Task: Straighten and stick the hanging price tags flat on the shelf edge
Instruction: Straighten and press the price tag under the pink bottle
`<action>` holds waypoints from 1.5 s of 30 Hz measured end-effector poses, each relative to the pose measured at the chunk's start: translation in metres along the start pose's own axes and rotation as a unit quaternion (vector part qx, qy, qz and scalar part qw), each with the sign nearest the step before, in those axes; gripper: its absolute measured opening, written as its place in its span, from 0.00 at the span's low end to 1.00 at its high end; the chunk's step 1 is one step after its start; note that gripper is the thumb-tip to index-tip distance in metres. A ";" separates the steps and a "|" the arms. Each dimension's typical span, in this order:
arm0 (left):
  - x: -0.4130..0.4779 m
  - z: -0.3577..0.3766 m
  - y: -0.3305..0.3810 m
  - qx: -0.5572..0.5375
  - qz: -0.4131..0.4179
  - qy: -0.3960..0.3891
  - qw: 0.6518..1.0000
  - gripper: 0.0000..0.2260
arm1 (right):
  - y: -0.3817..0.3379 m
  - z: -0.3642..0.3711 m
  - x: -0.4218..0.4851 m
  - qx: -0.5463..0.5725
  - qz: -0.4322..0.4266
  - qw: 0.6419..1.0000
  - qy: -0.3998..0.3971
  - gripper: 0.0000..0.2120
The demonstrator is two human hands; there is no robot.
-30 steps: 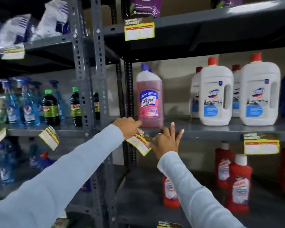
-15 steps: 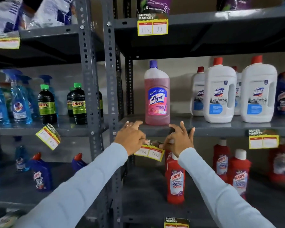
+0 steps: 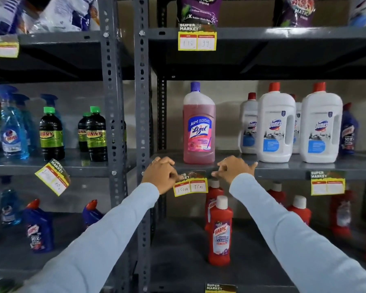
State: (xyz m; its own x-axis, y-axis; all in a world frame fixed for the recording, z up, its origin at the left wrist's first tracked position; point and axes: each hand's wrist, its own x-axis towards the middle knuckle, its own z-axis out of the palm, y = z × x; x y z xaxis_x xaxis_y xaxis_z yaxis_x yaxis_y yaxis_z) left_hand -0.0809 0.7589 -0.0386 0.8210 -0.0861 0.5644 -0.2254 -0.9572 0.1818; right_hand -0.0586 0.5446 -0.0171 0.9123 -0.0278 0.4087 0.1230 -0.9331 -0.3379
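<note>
A yellow price tag (image 3: 191, 184) marked 150 and 95 lies nearly level on the front edge of the grey middle shelf (image 3: 283, 170), under the pink Lizol bottle (image 3: 199, 125). My left hand (image 3: 160, 174) pinches the tag's upper left corner against the shelf edge. My right hand (image 3: 234, 168) presses its fingertips at the tag's upper right corner, fingers curled. On the left rack a second tag (image 3: 52, 176) hangs tilted from its shelf edge.
Flat tags sit on the top shelf (image 3: 197, 38) and at the right (image 3: 327, 182). White Domex jugs (image 3: 300, 123) stand to the right of the Lizol bottle. Red Harpic bottles (image 3: 220, 229) fill the shelf below. Grey uprights (image 3: 143, 102) divide the racks.
The tag went from hanging tilted to nearly level against the shelf edge. Both hands rose to its top corners and my right hand's fingers curled. The view shifted closer.
</note>
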 end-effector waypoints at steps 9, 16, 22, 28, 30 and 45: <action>0.001 0.004 0.011 0.044 0.003 0.002 0.999 0.15 | -0.011 0.001 -0.017 0.057 -0.036 0.997 -0.026 0.24; 0.003 0.010 0.019 0.053 -0.002 -0.002 0.999 0.14 | -0.008 0.016 -0.014 0.001 -0.037 0.999 0.026 0.13; 0.000 0.015 0.018 0.041 -0.002 0.016 0.999 0.15 | -0.001 0.027 -0.014 -0.122 -0.082 0.986 0.078 0.17; 0.011 0.007 0.019 -0.001 -0.017 -0.002 1.000 0.16 | -0.008 0.013 -0.004 -0.128 -0.078 0.987 0.062 0.17; 0.013 0.005 0.019 -0.004 -0.020 -0.008 1.000 0.15 | -0.009 0.015 -0.001 -0.135 -0.077 0.986 0.058 0.16; 0.021 0.008 0.013 -0.054 -0.026 0.033 0.998 0.21 | -0.004 0.014 -0.003 -0.055 -0.043 0.994 0.083 0.16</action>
State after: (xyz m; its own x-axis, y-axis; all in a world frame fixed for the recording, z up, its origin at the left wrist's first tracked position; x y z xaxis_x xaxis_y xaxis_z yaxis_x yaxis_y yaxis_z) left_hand -0.0623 0.7422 -0.0305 0.7975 -0.0163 0.6031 -0.2420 -0.9243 0.2951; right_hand -0.0567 0.5540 -0.0291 0.8223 0.0040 0.5691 0.1460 -0.9680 -0.2042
